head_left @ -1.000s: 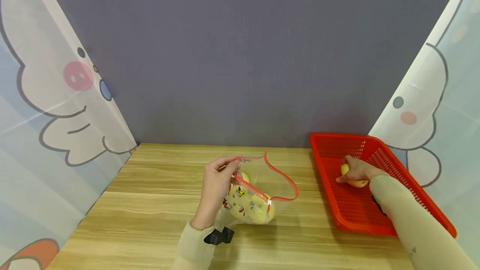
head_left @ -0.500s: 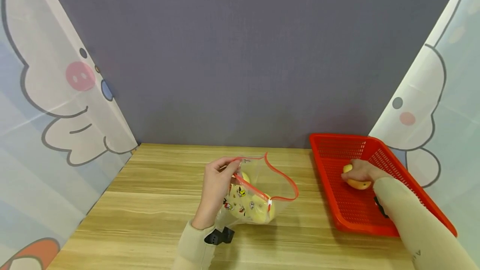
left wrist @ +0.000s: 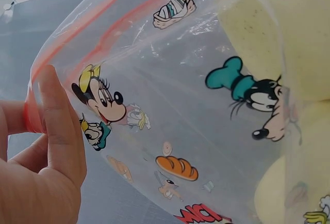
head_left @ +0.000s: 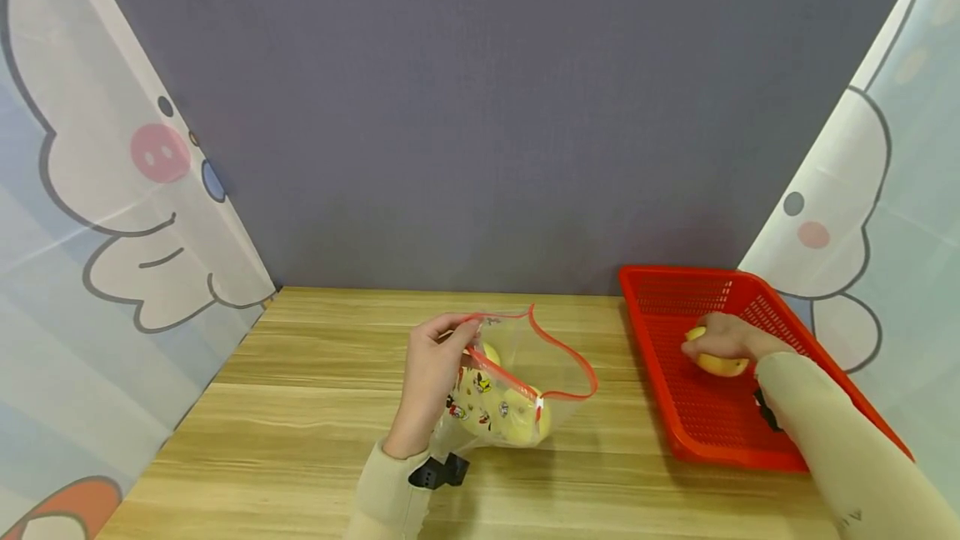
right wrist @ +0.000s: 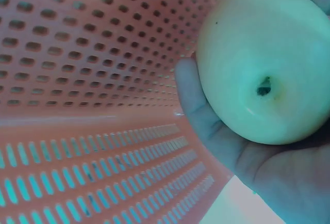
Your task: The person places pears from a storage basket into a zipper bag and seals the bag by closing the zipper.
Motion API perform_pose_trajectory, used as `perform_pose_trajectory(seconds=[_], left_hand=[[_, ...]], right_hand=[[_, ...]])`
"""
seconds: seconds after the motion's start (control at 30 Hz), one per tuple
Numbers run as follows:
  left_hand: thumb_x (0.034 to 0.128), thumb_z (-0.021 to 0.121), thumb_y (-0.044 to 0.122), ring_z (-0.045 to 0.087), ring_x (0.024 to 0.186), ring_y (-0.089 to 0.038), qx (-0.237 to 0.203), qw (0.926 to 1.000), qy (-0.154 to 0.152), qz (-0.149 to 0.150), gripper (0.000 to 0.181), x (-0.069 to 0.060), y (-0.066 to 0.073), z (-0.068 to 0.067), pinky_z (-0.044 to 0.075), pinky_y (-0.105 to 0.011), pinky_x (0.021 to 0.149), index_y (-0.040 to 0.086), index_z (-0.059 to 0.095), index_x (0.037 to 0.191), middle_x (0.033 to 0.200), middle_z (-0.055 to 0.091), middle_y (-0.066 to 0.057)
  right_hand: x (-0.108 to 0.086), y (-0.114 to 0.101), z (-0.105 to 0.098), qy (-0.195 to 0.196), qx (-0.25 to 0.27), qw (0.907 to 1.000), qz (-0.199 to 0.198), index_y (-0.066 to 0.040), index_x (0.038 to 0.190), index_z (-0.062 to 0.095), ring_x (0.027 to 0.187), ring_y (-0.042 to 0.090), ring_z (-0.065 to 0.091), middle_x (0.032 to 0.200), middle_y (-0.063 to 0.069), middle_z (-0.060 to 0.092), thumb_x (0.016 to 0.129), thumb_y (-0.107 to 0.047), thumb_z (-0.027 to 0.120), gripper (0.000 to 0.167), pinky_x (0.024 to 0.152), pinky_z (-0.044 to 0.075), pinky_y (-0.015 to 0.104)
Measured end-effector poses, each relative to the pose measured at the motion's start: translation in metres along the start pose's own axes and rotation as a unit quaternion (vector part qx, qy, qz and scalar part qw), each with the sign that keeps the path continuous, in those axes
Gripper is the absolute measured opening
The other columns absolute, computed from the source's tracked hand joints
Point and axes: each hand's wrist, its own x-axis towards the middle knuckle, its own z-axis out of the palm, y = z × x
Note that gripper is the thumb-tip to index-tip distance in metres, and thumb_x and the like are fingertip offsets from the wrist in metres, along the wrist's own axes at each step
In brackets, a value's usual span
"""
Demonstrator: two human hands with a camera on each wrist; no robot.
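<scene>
A clear zip bag (head_left: 558,369) with a red-edged mouth and cartoon prints stands at the middle of the table, its mouth spread. Several pale yellow fruits (head_left: 521,419) lie inside it. My left hand (head_left: 435,369) pinches the bag's rim; the left wrist view shows thumb and fingers (left wrist: 59,126) on the red strip. Over in the red basket (head_left: 660,382), my right hand (head_left: 723,337) grips a yellow, orange-tinged fruit (head_left: 722,366). In the right wrist view, fingers curl round this smooth round fruit (right wrist: 258,64), its stem hollow facing the camera.
The basket stands at the right of the wooden table (head_left: 300,407), its perforated walls (right wrist: 77,43) close round the right hand. A dark grey panel (head_left: 487,123) rises behind the table, with cartoon-printed curtains (head_left: 90,190) at both sides.
Inside the basket, my right hand has shifted slightly right, and the fruit has moved a little with it. The left hand and the bag stay where they were.
</scene>
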Motion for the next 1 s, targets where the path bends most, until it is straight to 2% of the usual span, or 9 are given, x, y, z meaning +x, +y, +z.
perform_pose_trajectory(seconds=[0.13,0.27,0.37,0.5,0.73,1.0], left_hand=[[0.0974,0.067,0.006,0.065,0.064,-0.018,-0.005,1.0000,0.001,-0.001,0.017,0.001,0.000,0.001,0.062,-0.032,0.056,-0.007,0.075,0.107,0.083,0.067,-0.018],[0.0975,0.067,0.005,0.065,0.064,-0.018,-0.006,1.0000,0.002,-0.002,0.018,0.001,-0.001,0.001,0.061,-0.031,0.055,-0.008,0.074,0.107,0.082,0.067,-0.019],[0.0976,0.067,0.006,0.064,0.062,-0.017,-0.001,1.0000,0.002,-0.002,0.018,0.001,-0.001,0.001,0.060,-0.030,0.053,-0.008,0.074,0.107,0.081,0.066,-0.020],[0.0976,0.067,0.007,0.064,0.060,-0.016,0.004,1.0000,0.002,0.000,0.018,0.001,-0.002,0.001,0.060,-0.030,0.053,-0.007,0.075,0.106,0.081,0.067,-0.020],[0.0973,0.067,0.006,0.064,0.061,-0.016,0.001,1.0000,0.001,0.003,0.017,0.001,-0.003,0.002,0.061,-0.031,0.055,-0.008,0.074,0.105,0.084,0.066,-0.025],[0.0973,0.067,0.006,0.065,0.062,-0.017,0.003,1.0000,0.005,0.002,0.017,0.002,-0.002,0.002,0.060,-0.030,0.053,-0.008,0.074,0.105,0.078,0.066,-0.016]], right_hand=[[-0.001,-0.009,-0.001,0.000,0.001,0.9999,-0.013,-0.004,0.097,0.063,0.075,0.020,0.055,0.081,0.004,0.058,0.079,-0.036,0.074,0.038,0.065,0.046,0.030],[0.000,-0.018,-0.001,0.010,-0.003,0.9994,-0.033,-0.007,0.086,0.062,0.068,0.018,0.053,0.073,0.003,0.055,0.076,-0.033,0.072,0.029,0.061,0.044,0.029],[-0.001,-0.026,-0.002,0.018,-0.004,0.9990,-0.040,-0.007,0.087,0.061,0.068,0.018,0.053,0.074,0.002,0.055,0.074,-0.032,0.071,0.030,0.061,0.043,0.029],[-0.004,-0.035,-0.005,0.028,-0.008,0.9983,-0.051,-0.003,0.096,0.062,0.072,0.019,0.053,0.078,0.003,0.055,0.075,-0.032,0.070,0.037,0.063,0.044,0.031],[-0.005,-0.051,-0.006,0.055,-0.012,0.9957,-0.073,-0.010,0.084,0.058,0.066,0.017,0.051,0.071,0.001,0.053,0.075,-0.029,0.070,0.024,0.060,0.042,0.030],[-0.008,-0.068,-0.008,0.088,-0.029,0.9923,-0.083,-0.008,0.093,0.062,0.071,0.018,0.052,0.076,0.001,0.056,0.074,-0.029,0.074,0.031,0.062,0.045,0.031]])
